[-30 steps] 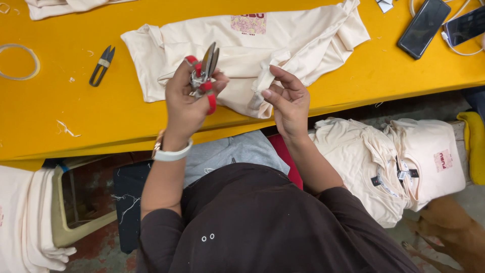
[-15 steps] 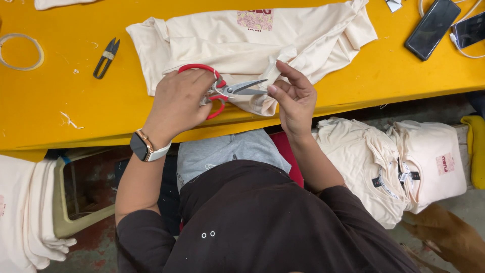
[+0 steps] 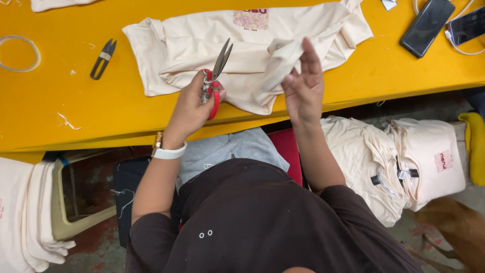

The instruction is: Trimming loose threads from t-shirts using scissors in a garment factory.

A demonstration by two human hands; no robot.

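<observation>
My left hand grips red-handled scissors, blades pointing up and away over a cream T-shirt spread on the yellow table. My right hand lifts a fold of the same shirt's fabric, fingers raised. A white watch band circles my left wrist. The shirt has a small printed patch near its collar.
Black thread snips and a white band loop lie on the table at left. Two phones with a cable sit at top right. Folded cream shirts are stacked at right; more shirts hang at lower left beside a stool.
The scissors were turned sideways toward the fabric half a second ago; they now point upward again. My right hand has lifted the fabric fold higher.
</observation>
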